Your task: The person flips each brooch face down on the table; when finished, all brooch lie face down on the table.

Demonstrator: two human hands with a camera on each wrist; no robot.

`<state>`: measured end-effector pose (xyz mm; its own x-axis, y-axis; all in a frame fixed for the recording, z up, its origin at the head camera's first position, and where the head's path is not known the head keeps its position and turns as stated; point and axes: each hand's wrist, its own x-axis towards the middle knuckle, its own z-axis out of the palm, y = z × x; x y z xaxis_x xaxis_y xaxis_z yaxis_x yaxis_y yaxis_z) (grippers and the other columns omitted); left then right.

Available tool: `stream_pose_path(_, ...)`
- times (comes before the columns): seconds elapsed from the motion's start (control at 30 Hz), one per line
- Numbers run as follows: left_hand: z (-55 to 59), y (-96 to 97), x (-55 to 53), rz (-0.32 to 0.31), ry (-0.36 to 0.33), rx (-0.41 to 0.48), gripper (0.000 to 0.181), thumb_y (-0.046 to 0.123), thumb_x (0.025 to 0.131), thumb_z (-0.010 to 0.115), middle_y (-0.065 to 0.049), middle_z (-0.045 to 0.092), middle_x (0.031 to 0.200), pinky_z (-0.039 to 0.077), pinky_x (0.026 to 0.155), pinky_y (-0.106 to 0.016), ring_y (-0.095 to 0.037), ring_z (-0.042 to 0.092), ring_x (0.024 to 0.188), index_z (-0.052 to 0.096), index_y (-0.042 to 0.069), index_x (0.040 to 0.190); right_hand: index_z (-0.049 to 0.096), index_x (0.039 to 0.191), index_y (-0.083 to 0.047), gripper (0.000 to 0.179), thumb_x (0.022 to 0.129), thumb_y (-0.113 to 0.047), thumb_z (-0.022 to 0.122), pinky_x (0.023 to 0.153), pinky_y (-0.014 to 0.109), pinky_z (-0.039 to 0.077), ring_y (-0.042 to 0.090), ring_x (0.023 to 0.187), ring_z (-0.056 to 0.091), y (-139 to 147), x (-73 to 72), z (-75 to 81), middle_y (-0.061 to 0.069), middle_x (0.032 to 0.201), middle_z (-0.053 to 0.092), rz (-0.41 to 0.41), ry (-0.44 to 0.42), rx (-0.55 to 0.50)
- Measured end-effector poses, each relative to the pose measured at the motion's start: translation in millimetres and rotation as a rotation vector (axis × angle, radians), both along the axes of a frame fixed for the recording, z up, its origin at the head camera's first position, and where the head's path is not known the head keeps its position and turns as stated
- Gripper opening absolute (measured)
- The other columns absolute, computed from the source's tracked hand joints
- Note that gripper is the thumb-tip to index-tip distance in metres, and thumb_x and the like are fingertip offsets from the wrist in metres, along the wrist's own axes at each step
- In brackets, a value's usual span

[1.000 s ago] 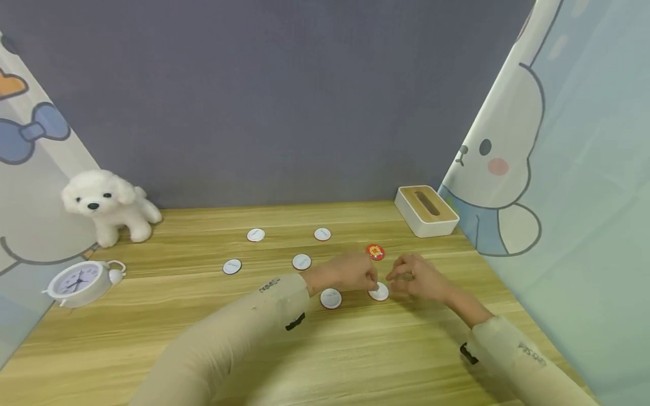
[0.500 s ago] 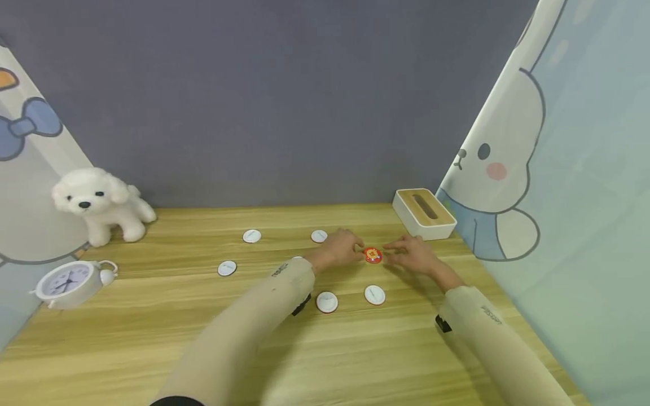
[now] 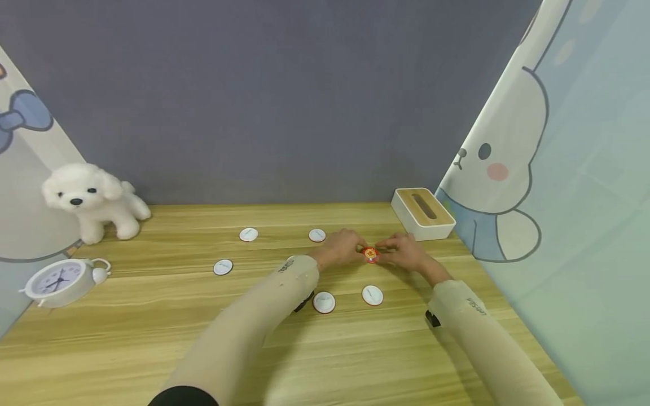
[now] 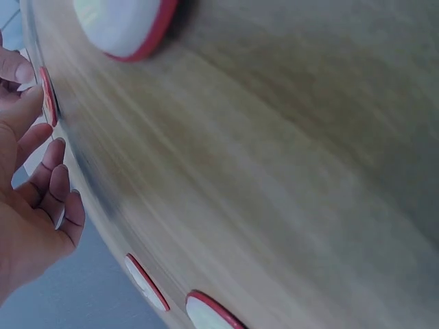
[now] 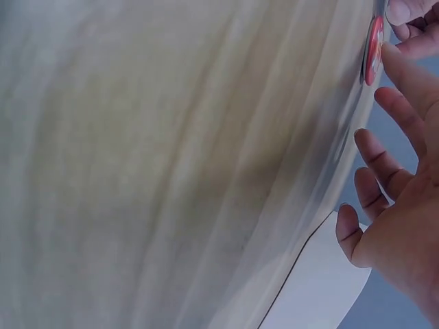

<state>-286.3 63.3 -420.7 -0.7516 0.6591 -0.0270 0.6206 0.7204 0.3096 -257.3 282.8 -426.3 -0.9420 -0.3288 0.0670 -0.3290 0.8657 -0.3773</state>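
A small red round disc (image 3: 370,255) with a yellow emblem lies face up on the wooden table. My left hand (image 3: 341,247) is at its left edge and my right hand (image 3: 406,252) at its right edge. In the left wrist view, the left hand (image 4: 31,212) has its thumb at the red disc (image 4: 49,99), its other fingers loosely bent. The right wrist view has the right hand (image 5: 411,178) with loosely spread fingers, its thumb against the red disc (image 5: 375,51). Neither hand clearly grips it.
White-faced discs lie nearby: one front right (image 3: 373,295), others scattered leftward, one mostly hidden behind my left sleeve. A white box with a wooden lid (image 3: 424,214) stands back right. At left are a plush dog (image 3: 96,200) and an alarm clock (image 3: 63,282).
Both hands have moved from the front-right white disc to the far side, onto either side of the red disc. During the last half second the right hand came slightly closer to it.
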Motion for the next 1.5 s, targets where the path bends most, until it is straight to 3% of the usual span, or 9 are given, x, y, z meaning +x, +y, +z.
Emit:
stream_pose_path(0.37, 0.3, -0.1, 2.5, 0.035, 0.028, -0.040, 0.040, 0.047, 0.093, 0.069, 0.000, 0.065, 0.123, 0.046, 0.098, -0.043, -0.023, 0.054, 0.115, 0.071, 0.027, 0.126, 0.076, 0.116, -0.013, 0.041, 0.082, -0.035, 0.082, 0.086, 0.046, 0.034, 0.034, 0.104, 0.054, -5.9, 0.9, -0.7, 0.017, 0.114, 0.066, 0.043, 0.014, -0.022)
stream_pose_path(0.73, -0.9, -1.6, 4.2, 0.031, 0.048, -0.084, 0.039, 0.050, 0.090, 0.071, 0.002, 0.065, 0.120, 0.048, 0.093, -0.039, -0.020, 0.053, 0.108, 0.073, 0.028, 0.123, 0.077, 0.114, -0.014, 0.041, 0.081, -0.035, 0.083, 0.091, 0.051, 0.033, 0.032, 0.104, 0.053, -8.7, 0.9, -6.8, 0.016, 0.112, 0.065, 0.052, 0.008, 0.000)
stream_pose_path(1.13, -1.0, 2.1, 0.9, 0.028, 0.069, -0.064, 0.037, 0.047, 0.089, 0.073, 0.001, 0.065, 0.115, 0.046, 0.088, -0.036, -0.019, 0.050, 0.103, 0.075, 0.026, 0.120, 0.076, 0.118, -0.015, 0.045, 0.082, -0.041, 0.081, 0.088, 0.047, 0.035, 0.038, 0.110, 0.047, -10.1, -2.8, -1.8, 0.019, 0.120, 0.062, 0.009, -0.048, 0.018)
stream_pose_path(1.5, 0.2, 6.2, 0.5, 0.032, 0.095, -0.068, 0.038, 0.048, 0.089, 0.073, 0.000, 0.065, 0.115, 0.046, 0.087, -0.036, -0.020, 0.050, 0.104, 0.075, 0.025, 0.120, 0.076, 0.114, -0.012, 0.041, 0.080, -0.033, 0.084, 0.093, 0.050, 0.033, 0.037, 0.113, 0.051, -11.3, -6.5, 2.6, 0.021, 0.120, 0.061, 0.004, -0.080, -0.026)
